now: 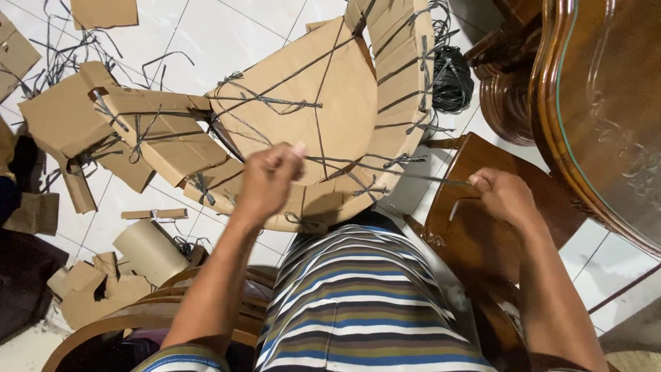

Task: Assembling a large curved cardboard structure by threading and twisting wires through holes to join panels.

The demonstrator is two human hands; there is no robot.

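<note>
Cardboard-wrapped chair (pixel 323 103) bound with dark strapping, left hand (pixel 268 180) fingers pinched on a strap at its edge, right hand (pixel 504 196) pinching the taut strap end (pixel 441 180)

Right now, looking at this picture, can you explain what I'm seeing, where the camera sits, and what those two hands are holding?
The single picture comes from a camera worn on a person's head, looking down past a striped shirt at their own bare hands. No machine is involved. The left hand and the right hand each pinch one end of a thin dark strap stretched between them. The strap runs across a curved object wrapped in brown cardboard and tied with more such straps. Cardboard scraps and strap offcuts lie on the white tiled floor. A coil of strap sits behind, and a wooden table stands at right.
</note>
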